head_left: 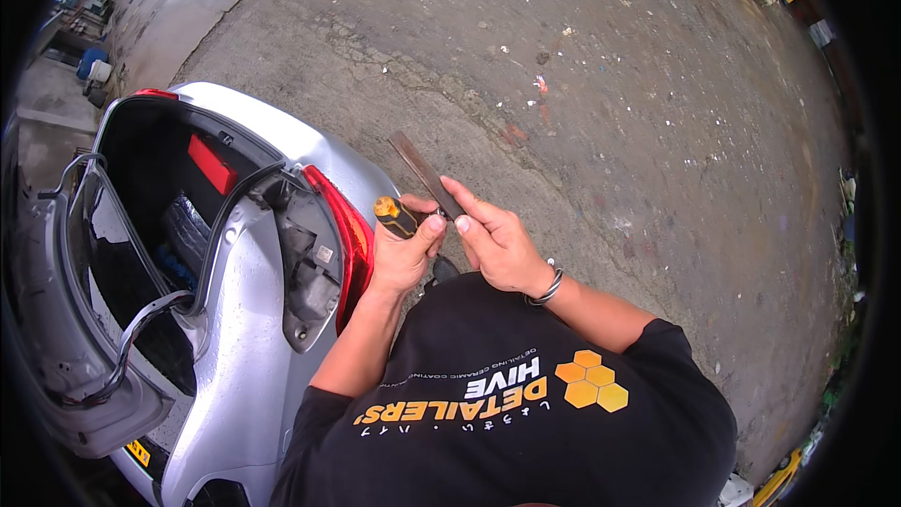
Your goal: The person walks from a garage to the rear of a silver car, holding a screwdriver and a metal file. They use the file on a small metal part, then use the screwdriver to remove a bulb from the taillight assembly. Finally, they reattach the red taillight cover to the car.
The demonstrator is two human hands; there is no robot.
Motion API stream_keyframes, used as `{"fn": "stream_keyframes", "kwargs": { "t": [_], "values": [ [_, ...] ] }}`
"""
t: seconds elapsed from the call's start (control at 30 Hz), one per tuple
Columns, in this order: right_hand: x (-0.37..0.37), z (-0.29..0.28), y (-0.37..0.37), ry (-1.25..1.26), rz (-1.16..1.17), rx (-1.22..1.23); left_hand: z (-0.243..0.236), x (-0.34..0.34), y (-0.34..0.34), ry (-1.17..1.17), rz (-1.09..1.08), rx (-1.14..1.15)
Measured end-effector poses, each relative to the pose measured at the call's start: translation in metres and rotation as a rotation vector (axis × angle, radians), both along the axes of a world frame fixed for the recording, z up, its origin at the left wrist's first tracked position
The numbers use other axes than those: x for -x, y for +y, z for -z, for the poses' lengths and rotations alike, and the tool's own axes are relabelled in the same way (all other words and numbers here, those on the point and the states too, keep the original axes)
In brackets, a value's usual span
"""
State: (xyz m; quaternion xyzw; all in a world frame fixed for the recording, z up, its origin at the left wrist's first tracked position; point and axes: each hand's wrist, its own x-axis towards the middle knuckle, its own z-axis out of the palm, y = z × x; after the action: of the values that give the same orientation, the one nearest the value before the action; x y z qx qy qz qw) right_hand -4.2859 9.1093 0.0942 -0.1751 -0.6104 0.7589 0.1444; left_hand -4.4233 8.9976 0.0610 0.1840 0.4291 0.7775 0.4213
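Note:
My left hand is closed around a screwdriver with a black and yellow handle, its butt end pointing up and to the left. In my right hand is a flat, brownish metal bar, pinched between thumb and fingers, its long free end reaching away to the upper left. Both hands are close together in front of my body, and the screwdriver's tip meets or nearly meets the bar's near end; the fingers hide the exact contact. Just left of my left hand is the red tail light of a silver car.
The car's boot lid stands raised at the left. Inside the boot lie a red object and a shiny wrapped item. Rough grey ground with scattered light bits stretches ahead and right. Blue and white containers stand far left.

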Motion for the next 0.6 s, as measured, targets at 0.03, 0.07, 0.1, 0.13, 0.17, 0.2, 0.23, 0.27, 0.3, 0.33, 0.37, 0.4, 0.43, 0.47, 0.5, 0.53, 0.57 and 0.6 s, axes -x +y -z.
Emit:
{"fn": "stream_keyframes", "kwargs": {
  "t": [0.03, 0.07, 0.1, 0.13, 0.17, 0.2, 0.23, 0.27, 0.3, 0.33, 0.37, 0.4, 0.43, 0.47, 0.5, 0.53, 0.57, 0.6],
  "values": [
    [0.004, -0.001, 0.002, 0.004, 0.008, -0.046, 0.003, -0.002, -0.001, 0.02, 0.024, -0.001],
    [0.005, -0.002, 0.002, 0.007, 0.016, -0.092, 0.004, -0.003, -0.002, 0.04, 0.047, -0.002],
    [0.003, -0.002, 0.002, 0.001, 0.004, -0.043, 0.002, -0.001, -0.003, 0.066, 0.065, -0.016],
    [-0.002, -0.002, 0.001, -0.005, -0.009, 0.006, 0.0, 0.0, -0.002, 0.064, 0.045, -0.013],
    [-0.004, -0.003, 0.0, -0.012, -0.022, 0.055, -0.002, 0.001, -0.001, 0.061, 0.025, -0.011],
    [-0.002, -0.002, 0.001, -0.004, -0.011, 0.018, -0.001, -0.001, -0.001, 0.049, 0.004, -0.005],
    [0.003, -0.001, 0.003, 0.004, -0.001, -0.02, -0.001, -0.001, -0.001, 0.042, 0.014, -0.007],
    [0.005, -0.001, 0.003, 0.012, 0.01, -0.057, 0.0, 0.0, -0.001, 0.036, 0.024, -0.008],
    [0.003, -0.001, 0.003, 0.002, 0.001, -0.037, -0.002, 0.002, 0.0, 0.035, 0.031, -0.013],
    [0.0, -0.002, 0.002, -0.008, -0.007, -0.018, -0.003, 0.002, 0.001, 0.031, 0.019, -0.018],
    [-0.001, -0.003, 0.002, -0.017, -0.016, 0.002, -0.005, 0.003, 0.002, 0.026, 0.007, -0.022],
    [0.0, -0.002, 0.002, -0.004, -0.006, 0.005, -0.006, 0.003, 0.002, 0.021, -0.006, -0.028],
    [0.002, -0.001, 0.003, 0.009, 0.004, 0.008, -0.004, 0.002, 0.002, 0.022, 0.018, -0.02],
    [0.004, 0.0, 0.003, 0.022, 0.015, 0.01, -0.001, 0.002, 0.003, 0.024, 0.042, -0.013],
    [0.004, 0.0, 0.003, 0.019, 0.013, 0.011, 0.001, 0.001, 0.003, 0.023, 0.068, -0.003],
    [0.004, 0.0, 0.003, 0.016, 0.012, 0.011, 0.0, 0.0, 0.002, 0.013, 0.052, -0.012],
    [0.003, 0.0, 0.003, 0.013, 0.011, 0.012, -0.002, 0.0, 0.002, 0.005, 0.037, -0.021],
    [0.002, -0.001, 0.003, 0.002, 0.004, 0.022, -0.005, 0.002, 0.003, -0.001, 0.024, -0.033]
  ]
}}
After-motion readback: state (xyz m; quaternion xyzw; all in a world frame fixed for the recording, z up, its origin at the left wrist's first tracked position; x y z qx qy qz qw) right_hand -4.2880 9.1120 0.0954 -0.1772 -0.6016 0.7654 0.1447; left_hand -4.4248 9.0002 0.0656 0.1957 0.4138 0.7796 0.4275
